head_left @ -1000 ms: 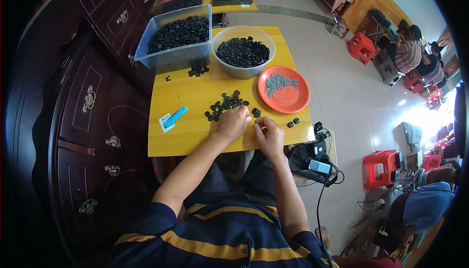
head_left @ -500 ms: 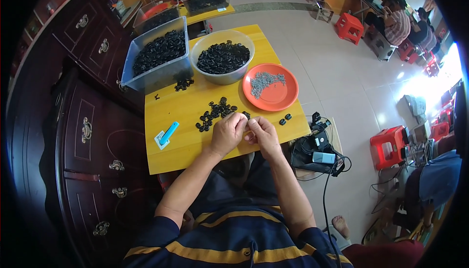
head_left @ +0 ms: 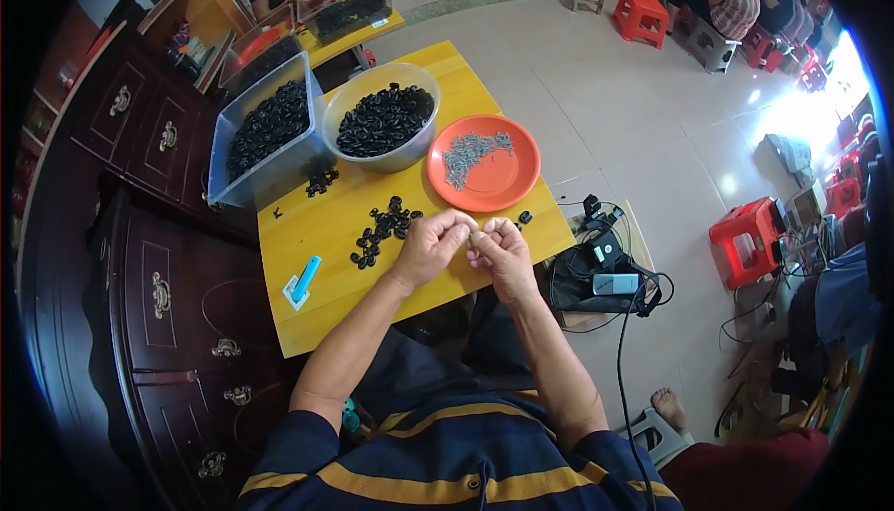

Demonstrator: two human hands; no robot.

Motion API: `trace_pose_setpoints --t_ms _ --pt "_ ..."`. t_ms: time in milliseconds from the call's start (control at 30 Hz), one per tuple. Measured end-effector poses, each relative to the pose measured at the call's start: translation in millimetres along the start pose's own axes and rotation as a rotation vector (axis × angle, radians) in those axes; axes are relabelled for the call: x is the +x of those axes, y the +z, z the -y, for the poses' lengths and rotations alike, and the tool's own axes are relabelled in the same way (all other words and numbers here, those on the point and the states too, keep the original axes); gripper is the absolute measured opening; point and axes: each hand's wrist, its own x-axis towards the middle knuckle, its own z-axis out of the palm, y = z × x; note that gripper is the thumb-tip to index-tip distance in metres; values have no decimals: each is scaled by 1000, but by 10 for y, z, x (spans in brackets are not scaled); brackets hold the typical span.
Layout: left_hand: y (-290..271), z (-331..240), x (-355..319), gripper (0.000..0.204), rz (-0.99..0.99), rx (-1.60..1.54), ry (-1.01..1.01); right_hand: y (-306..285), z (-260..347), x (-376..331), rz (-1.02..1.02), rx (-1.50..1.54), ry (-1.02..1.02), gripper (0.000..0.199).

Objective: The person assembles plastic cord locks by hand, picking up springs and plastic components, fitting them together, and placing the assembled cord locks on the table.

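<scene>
Over the near part of the yellow table [head_left: 326, 311], my left hand [head_left: 435, 248] and my right hand [head_left: 503, 258] meet with fingertips pinched together. Whatever lies between them is too small and covered to make out. Left of my hands is a loose pile of small black oval pieces [head_left: 395, 220]. Just past my right hand are a couple more black pieces [head_left: 525, 218]. Beyond my hands sits an orange plate [head_left: 498, 176] with small grey metal-looking pieces [head_left: 463, 159] heaped on its left side.
A round translucent bowl [head_left: 372, 164] and a clear bin [head_left: 270, 196], both full of black pieces, stand at the back left. A blue-handled tool [head_left: 306, 278] lies on a white card. Dark cabinets [head_left: 177, 269] flank the left; cables and a black bag [head_left: 568, 289] sit at right.
The view has shifted, so the table appears turned and further left. My hands stay together, with the fingers slightly rearranged.
</scene>
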Motion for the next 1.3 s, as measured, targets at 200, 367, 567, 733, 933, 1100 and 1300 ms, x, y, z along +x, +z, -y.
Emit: trace_pose_setpoints --t_ms 200,367,567,733,933,1100,1300 --pt "-31 63 776 15 -78 479 193 -27 -188 -10 63 -416 -101 21" --pt "102 279 1269 16 17 716 286 -4 -219 -43 55 -785 -283 17" --pt "165 444 1558 11 138 846 337 28 -155 -46 56 -807 -313 17" --pt "158 453 1608 9 225 1006 279 71 -150 -30 78 -781 -287 15" --pt "226 323 1428 14 188 955 281 14 -228 -19 49 -782 -293 12" --pt "35 -117 951 6 -22 389 268 -13 -225 -29 77 -703 -236 12" --pt "-215 -265 8 8 -109 174 69 -19 -171 -21 116 -506 -83 20"
